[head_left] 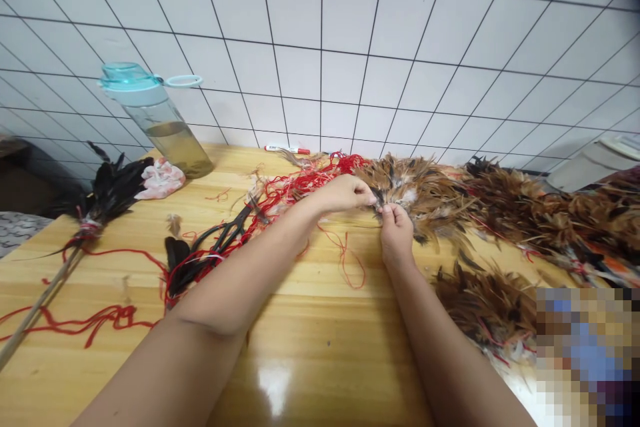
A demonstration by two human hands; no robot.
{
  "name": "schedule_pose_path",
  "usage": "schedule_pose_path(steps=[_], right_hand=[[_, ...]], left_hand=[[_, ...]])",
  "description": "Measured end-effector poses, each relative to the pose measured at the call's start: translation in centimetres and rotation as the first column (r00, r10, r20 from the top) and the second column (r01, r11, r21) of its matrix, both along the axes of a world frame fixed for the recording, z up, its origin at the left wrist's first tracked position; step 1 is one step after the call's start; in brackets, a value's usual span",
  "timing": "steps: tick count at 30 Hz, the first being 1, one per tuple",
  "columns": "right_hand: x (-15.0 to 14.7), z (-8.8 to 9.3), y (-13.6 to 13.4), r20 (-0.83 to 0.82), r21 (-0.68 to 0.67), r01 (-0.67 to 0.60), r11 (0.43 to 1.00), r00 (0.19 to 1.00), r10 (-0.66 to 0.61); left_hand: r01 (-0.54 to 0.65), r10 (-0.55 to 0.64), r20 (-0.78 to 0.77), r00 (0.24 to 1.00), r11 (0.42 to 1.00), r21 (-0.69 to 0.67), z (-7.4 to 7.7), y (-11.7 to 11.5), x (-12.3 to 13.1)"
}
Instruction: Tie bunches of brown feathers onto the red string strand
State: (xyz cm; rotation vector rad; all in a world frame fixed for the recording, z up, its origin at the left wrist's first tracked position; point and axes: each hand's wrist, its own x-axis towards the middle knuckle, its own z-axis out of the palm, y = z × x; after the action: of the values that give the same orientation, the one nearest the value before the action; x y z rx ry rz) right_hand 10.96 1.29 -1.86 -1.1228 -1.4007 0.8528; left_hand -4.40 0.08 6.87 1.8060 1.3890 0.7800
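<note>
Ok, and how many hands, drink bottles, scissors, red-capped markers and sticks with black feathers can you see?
Hands: 2 (left hand, right hand)
Drink bottle: 1
Black scissors: 1 pair
Red-capped marker: 1
Stick with black feathers: 1
Total: 6, counting the scissors as one

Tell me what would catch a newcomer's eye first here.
Probably the tangle of red thread, bright against the pale wooden table at its centre back. Next, the left hand and right hand, close together at the near-left edge of a bushy brown feather bunch right of centre. Then the turquoise-lidded bottle, standing at the table's back left.
</note>
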Motion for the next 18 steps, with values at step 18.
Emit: schedule_pose_path(steps=[18], right_hand=[[-0.1, 0.5, -0.6, 0.124, 0.028, -0.057, 0.998, 0.991, 0.054]], left_hand=[[-0.02, 0.091, 0.567, 0.819, 0.991, -0.13, -3.5, 0.8, 1.7]])
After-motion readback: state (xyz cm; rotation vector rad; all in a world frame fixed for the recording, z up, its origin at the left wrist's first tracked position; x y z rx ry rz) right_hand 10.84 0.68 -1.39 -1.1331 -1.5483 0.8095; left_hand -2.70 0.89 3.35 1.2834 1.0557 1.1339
